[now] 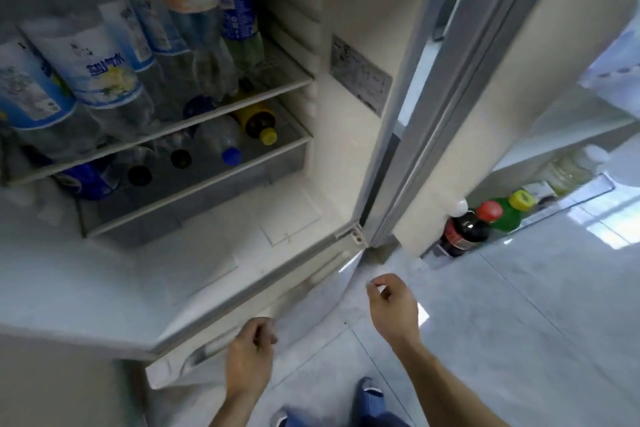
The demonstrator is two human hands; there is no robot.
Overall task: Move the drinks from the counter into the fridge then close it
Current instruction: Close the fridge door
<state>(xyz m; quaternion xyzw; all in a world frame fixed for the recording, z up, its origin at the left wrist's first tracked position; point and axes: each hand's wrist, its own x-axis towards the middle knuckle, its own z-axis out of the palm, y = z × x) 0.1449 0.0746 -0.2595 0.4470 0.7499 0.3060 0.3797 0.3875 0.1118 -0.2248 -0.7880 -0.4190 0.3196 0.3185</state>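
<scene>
Bottles [114, 80] crowd the fridge's wire shelves [242, 94], with more in the door rack [519, 218], so loading looks done. Both the left hand [251, 350] and right hand [393, 305] hang loosely curled and empty; the door [502, 80] stands open, unclosed.

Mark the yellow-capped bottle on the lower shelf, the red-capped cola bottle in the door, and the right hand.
yellow-capped bottle [258, 121]: head view, on its dark body.
red-capped cola bottle [465, 230]: head view, on its dark shoulder.
right hand [393, 308]: head view, back of the hand.
</scene>
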